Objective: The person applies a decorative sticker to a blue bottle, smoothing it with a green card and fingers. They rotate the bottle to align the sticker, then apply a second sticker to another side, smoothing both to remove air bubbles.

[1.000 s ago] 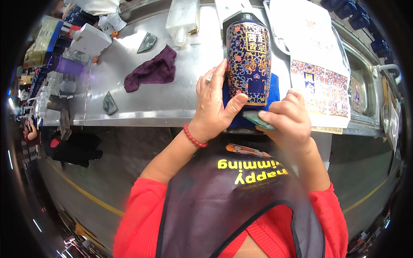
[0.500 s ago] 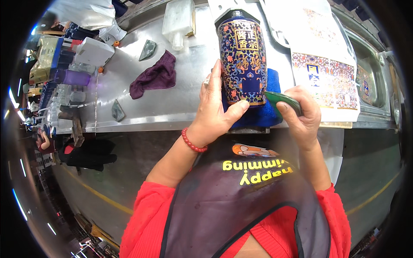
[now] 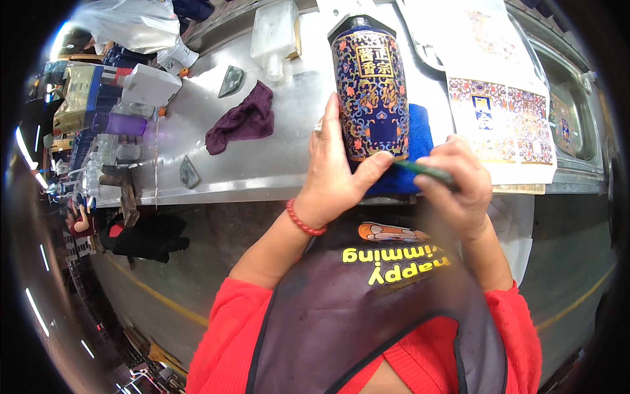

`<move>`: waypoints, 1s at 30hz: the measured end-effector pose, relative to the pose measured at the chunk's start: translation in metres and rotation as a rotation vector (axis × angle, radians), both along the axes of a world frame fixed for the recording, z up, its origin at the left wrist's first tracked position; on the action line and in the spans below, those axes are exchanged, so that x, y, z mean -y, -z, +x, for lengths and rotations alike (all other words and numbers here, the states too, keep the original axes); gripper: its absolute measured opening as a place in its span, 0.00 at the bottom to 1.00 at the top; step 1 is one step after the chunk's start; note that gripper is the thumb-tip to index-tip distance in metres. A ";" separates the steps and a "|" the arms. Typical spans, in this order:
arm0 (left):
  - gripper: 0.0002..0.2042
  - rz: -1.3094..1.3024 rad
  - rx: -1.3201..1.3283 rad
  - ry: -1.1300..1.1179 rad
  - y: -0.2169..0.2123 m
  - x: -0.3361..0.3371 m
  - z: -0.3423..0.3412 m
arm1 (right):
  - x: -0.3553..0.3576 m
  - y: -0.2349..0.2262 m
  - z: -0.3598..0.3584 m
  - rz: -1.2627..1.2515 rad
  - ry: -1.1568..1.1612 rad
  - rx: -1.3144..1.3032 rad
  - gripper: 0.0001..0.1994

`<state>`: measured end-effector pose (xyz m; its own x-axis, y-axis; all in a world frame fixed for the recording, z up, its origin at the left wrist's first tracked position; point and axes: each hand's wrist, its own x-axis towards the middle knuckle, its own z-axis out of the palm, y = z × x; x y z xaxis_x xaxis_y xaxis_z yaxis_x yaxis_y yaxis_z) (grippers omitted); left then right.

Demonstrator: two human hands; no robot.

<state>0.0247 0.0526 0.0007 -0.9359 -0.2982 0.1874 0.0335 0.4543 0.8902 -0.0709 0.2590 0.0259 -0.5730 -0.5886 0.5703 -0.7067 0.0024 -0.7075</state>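
Note:
A dark blue bottle (image 3: pixel 371 98) with a dense floral and gold pattern lies on the bench, its neck pointing away from me. My left hand (image 3: pixel 338 164) steadies it, fingers along the left side and thumb across the base's near edge. Between the thumb and fingers of my right hand (image 3: pixel 464 187) is a flat green scraper (image 3: pixel 430 173). Its thin edge reaches the bottle's lower right corner, close to my left thumb; whether it touches the bottle I cannot tell. Under the bottle a blue towel (image 3: pixel 420 128) shows at the right and near sides.
Left on the metal bench (image 3: pixel 190 138) are a crumpled purple cloth (image 3: pixel 243 119) and two greenish flat pieces (image 3: pixel 231 80). A clear bottle (image 3: pixel 274 36) lies at the back. Printed patterned sheets (image 3: pixel 502 125) lie right, beside a sink (image 3: pixel 569 111). Bottles and boxes crowd the far left.
My right hand has brought the scraper left and down, from the bottle's right side to its bottom corner, turning it edge-on. My left hand keeps its hold on the bottle.

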 end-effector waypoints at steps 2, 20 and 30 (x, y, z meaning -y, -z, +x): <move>0.53 -0.035 0.001 -0.040 0.000 -0.006 -0.002 | -0.002 0.005 0.001 -0.038 0.027 0.138 0.09; 0.52 0.242 0.046 0.073 0.000 0.004 0.001 | -0.006 0.015 0.003 -0.081 0.001 0.313 0.07; 0.51 0.172 0.012 0.096 0.006 0.011 0.005 | 0.001 0.012 -0.002 -0.073 0.063 0.197 0.06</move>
<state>0.0301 0.0412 -0.0048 -0.9634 -0.2342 0.1300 0.0582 0.2905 0.9551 -0.0731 0.2578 0.0142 -0.7118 -0.5094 0.4836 -0.5549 -0.0143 -0.8318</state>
